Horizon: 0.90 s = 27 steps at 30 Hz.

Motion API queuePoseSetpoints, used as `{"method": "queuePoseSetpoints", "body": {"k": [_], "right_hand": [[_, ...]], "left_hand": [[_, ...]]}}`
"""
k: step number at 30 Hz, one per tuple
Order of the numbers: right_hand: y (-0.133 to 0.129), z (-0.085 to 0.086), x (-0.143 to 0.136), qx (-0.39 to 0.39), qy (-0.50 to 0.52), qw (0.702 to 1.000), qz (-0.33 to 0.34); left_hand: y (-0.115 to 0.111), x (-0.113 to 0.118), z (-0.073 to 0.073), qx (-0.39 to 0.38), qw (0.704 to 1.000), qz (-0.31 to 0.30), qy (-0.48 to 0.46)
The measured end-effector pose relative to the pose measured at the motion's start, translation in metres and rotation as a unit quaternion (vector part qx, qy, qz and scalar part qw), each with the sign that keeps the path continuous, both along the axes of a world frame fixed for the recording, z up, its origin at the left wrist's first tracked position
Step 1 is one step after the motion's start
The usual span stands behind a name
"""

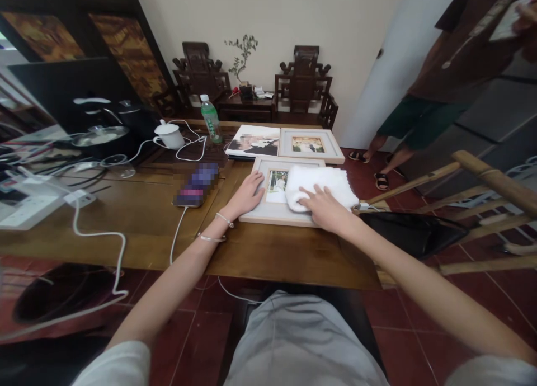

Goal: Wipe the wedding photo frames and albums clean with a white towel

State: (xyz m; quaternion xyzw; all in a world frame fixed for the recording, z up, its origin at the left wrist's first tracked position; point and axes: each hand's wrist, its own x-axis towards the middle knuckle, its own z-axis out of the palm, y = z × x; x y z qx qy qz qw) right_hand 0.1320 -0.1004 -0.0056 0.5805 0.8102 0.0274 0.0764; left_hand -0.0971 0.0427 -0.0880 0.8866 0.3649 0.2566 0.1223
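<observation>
A light wood picture frame [274, 213] with a small photo lies flat near the front edge of the wooden table. My left hand [248, 194] rests on its left side with the fingers stretched out. On the frame's right half lies a folded white cloth [316, 182], which covers part of it. My right hand [326, 208] presses on the cloth's front edge, fingers spread. Directly behind are a second framed photo [333, 145] and a larger unframed-looking picture [258, 141], side by side and touching or nearly so.
On the table [260, 252] stand a green bottle [211, 120] and a lidded white cup [168, 134]. A phone [196, 186], white cables and a power strip [29, 204] lie leftward. A person [465, 67] stands at the right, behind a wooden chair [486, 179].
</observation>
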Motion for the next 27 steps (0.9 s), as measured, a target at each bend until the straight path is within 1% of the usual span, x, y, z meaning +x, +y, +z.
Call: {"method": "queuePoseSetpoints", "body": {"k": [2,4,6,7,8,10,14,16,18,19,20,22,24,27], "right_hand": [[-0.024,0.007,-0.006,-0.024,0.020,0.999,0.016],[-0.040,0.010,-0.011,-0.029,0.044,0.998,0.032],[-0.043,0.010,-0.012,-0.026,0.065,0.997,0.037],[-0.039,0.007,-0.011,-0.021,0.072,0.997,0.035],[-0.032,0.005,-0.008,-0.015,0.076,0.997,0.029],[-0.010,-0.003,0.000,0.008,0.076,0.997,0.017],[0.048,-0.014,0.019,0.084,0.068,0.994,-0.020],[0.071,-0.017,0.024,0.103,0.055,0.992,-0.045],[0.083,-0.019,0.023,0.100,0.035,0.993,-0.054],[0.084,-0.019,0.021,0.093,0.026,0.994,-0.052],[0.081,-0.018,0.018,0.086,0.020,0.995,-0.046],[0.065,-0.015,0.011,0.071,0.014,0.997,-0.030],[0.040,-0.006,0.003,0.046,0.014,0.999,-0.010],[-0.003,0.014,-0.009,-0.010,0.023,0.999,0.022]], "left_hand": [[0.000,0.001,0.000,0.002,1.000,0.001,0.001],[-0.001,0.001,0.001,0.005,1.000,0.003,0.006],[-0.001,0.001,0.001,0.008,1.000,0.003,0.012],[-0.001,0.001,0.001,0.009,1.000,0.003,0.014],[-0.001,0.001,0.001,0.010,1.000,0.003,0.014],[-0.001,0.000,0.001,0.007,1.000,0.003,0.012],[0.000,-0.002,0.000,0.002,1.000,-0.004,0.009],[0.001,-0.003,0.000,0.000,1.000,-0.007,0.008],[0.001,-0.003,0.000,-0.003,1.000,-0.008,0.004],[0.001,-0.003,0.000,-0.003,1.000,-0.008,0.002],[0.001,-0.003,0.000,-0.003,1.000,-0.008,0.000],[0.001,-0.002,-0.001,-0.001,1.000,-0.007,-0.003],[0.001,-0.001,-0.002,0.002,1.000,-0.004,-0.002],[0.000,0.000,-0.002,0.006,1.000,0.000,0.005]]}}
